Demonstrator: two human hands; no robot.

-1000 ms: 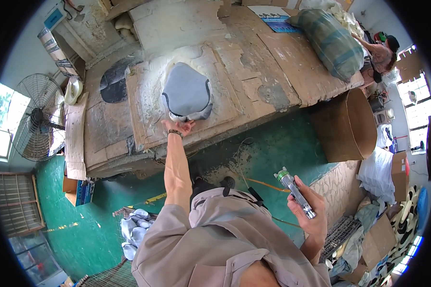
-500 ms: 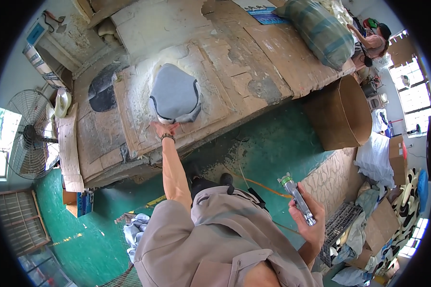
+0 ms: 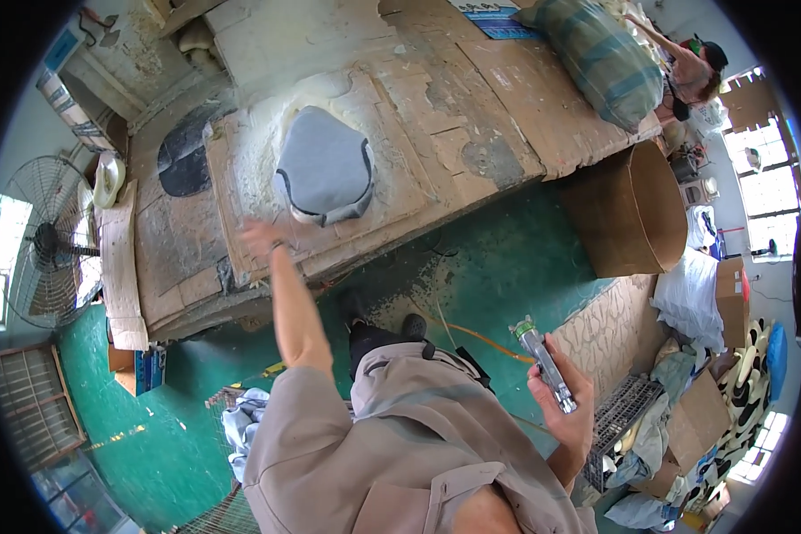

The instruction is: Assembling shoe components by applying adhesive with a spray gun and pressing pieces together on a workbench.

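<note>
A grey fabric-covered padded piece (image 3: 325,165), like a seat cushion with dark edging, lies on the dusty cardboard-covered workbench (image 3: 472,107). My left hand (image 3: 260,238) is over the bench's near edge, lower left of the cushion and apart from it. Motion blurs it, but its fingers look stretched out with nothing in them. Off the bench at the lower right, my right hand (image 3: 568,405) is closed round a silver handheld tool (image 3: 546,367) with a green ring at its upper end. Its exact kind does not show.
A large standing fan (image 3: 49,245) is at the left. A stuffed sack (image 3: 601,67) rests on the bench's far right, near another person (image 3: 690,71). Below it stands a tall brown bin (image 3: 623,214). An orange hose (image 3: 485,343) runs across the green floor.
My left hand has left the cushion's near edge and swung left. My right hand still holds the tool, nearly in the same place. The other person's arm has reached out farther.
</note>
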